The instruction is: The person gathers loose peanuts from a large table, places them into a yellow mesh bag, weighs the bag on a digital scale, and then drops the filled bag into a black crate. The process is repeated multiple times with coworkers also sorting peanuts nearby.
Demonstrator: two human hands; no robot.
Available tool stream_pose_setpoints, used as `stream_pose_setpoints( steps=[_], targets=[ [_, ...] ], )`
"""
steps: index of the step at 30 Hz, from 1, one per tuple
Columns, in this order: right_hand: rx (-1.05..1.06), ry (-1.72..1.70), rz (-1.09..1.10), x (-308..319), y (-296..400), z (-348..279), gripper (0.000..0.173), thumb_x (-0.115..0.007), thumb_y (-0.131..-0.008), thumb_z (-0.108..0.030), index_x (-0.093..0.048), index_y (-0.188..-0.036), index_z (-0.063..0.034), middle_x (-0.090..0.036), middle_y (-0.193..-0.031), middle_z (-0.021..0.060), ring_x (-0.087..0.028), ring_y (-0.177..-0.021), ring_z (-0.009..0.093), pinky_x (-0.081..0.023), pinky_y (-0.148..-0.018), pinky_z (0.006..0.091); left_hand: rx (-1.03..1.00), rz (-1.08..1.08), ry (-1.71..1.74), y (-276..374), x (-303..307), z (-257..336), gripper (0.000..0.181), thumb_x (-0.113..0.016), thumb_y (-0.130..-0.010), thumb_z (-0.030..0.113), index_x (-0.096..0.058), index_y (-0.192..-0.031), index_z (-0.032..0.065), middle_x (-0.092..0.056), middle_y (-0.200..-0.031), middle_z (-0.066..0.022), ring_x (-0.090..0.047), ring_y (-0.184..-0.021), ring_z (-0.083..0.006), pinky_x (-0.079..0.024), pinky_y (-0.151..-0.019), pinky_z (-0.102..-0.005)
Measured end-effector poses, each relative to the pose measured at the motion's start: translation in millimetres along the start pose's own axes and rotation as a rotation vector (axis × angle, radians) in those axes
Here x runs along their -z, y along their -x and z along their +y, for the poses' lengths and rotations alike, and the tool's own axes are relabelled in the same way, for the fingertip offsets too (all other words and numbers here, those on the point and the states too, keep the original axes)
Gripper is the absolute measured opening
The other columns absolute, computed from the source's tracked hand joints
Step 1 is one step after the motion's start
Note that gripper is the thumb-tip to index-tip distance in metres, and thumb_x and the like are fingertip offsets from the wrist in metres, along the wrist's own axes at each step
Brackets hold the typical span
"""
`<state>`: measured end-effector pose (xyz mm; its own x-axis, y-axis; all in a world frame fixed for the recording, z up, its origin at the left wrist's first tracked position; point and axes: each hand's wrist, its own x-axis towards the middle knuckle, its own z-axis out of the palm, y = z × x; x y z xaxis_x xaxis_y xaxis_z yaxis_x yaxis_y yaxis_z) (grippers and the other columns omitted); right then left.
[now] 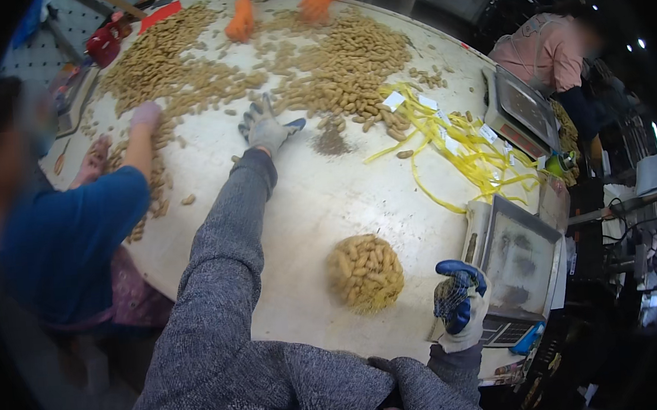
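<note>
My left hand [270, 126], in a grey glove with blue fingertips, is stretched forward over the white table [300, 207], fingers spread and holding nothing. Just beyond it lie heaps of unshelled peanuts [347, 61]. My right hand [464, 301], in a blue-coated glove, is closed on dark netting [446, 299] beside the near scale. Between my arms a round net bag full of peanuts [366, 271] rests on the table. A small pile of brown debris [332, 137] lies right of my left hand.
Yellow mesh strips with white tags [455, 139] lie at the right, between a near scale [521, 260] and a far scale [519, 106]. A co-worker in a blue top [73, 234] handles peanuts at left. Orange-gloved hands [241, 21] work across the table. Another person [546, 52] stands at the far right.
</note>
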<state>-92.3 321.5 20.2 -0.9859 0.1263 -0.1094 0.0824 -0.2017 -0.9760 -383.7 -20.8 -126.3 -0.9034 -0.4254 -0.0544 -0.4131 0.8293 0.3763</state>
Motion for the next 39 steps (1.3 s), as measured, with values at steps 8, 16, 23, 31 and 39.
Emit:
stream_pose_setpoints(
  steps=[8, 16, 23, 31, 39],
  targets=[
    [-0.066, 0.078, 0.207, -8, -6, 22, 0.061, -0.059, -0.080, -0.044, -0.044, -0.108, 0.0076, -0.060, -0.085, 0.0180, -0.056, -0.059, 0.015, -0.048, -0.050, 0.0256, -0.300, -0.215, -0.099, -42, -26, 106, 0.097, -0.069, -0.059, 0.060, -0.025, -0.139, 0.0266, -0.017, -0.144, -0.0178, -0.015, -0.129, -0.0471, -0.020, -0.103, -0.0554],
    [-0.079, 0.150, 0.064, -18, -12, 8, 0.062, -0.059, -0.078, -0.049, -0.054, -0.100, 0.0086, -0.059, -0.074, 0.0111, -0.050, -0.049, 0.011, -0.042, -0.043, 0.0230, -0.424, -0.072, -0.185, -31, -31, 83, 0.073, -0.066, -0.069, 0.047, -0.038, -0.131, 0.0202, -0.041, -0.124, -0.0201, -0.049, -0.107, -0.0388, -0.046, -0.085, -0.0416],
    [-0.037, 0.124, 0.062, -25, 6, -5, 0.066, -0.059, -0.077, -0.055, -0.057, -0.096, 0.0087, -0.050, -0.053, 0.0023, -0.043, -0.038, 0.008, -0.035, -0.036, 0.0214, -0.306, -0.066, 0.244, -20, -24, 35, 0.044, -0.065, -0.073, 0.022, -0.054, -0.114, 0.0123, -0.055, -0.104, -0.0159, -0.057, -0.088, -0.0290, -0.047, -0.077, -0.0355],
    [0.287, 0.452, -0.106, -22, 10, -10, 0.029, -0.038, -0.087, -0.009, -0.060, -0.102, 0.0028, -0.043, -0.055, -0.0039, -0.037, -0.041, 0.003, -0.035, -0.039, 0.0176, -0.019, -0.412, 1.657, 39, 85, 24, 0.013, -0.059, -0.081, 0.008, -0.053, -0.092, 0.0105, -0.058, -0.075, -0.0035, -0.056, -0.061, -0.0157, -0.051, -0.056, -0.0314],
    [0.015, 0.132, -0.187, -37, -1, -16, 0.031, -0.045, -0.090, -0.024, -0.065, -0.091, -0.0010, -0.041, -0.055, -0.0046, -0.038, -0.045, 0.004, -0.036, -0.041, 0.0206, -0.532, -0.968, 1.666, 220, 195, 34, 0.042, -0.051, -0.087, 0.026, -0.044, -0.124, 0.0063, -0.054, -0.107, -0.0072, -0.049, -0.079, -0.0080, -0.039, -0.052, -0.0142]
  ],
)
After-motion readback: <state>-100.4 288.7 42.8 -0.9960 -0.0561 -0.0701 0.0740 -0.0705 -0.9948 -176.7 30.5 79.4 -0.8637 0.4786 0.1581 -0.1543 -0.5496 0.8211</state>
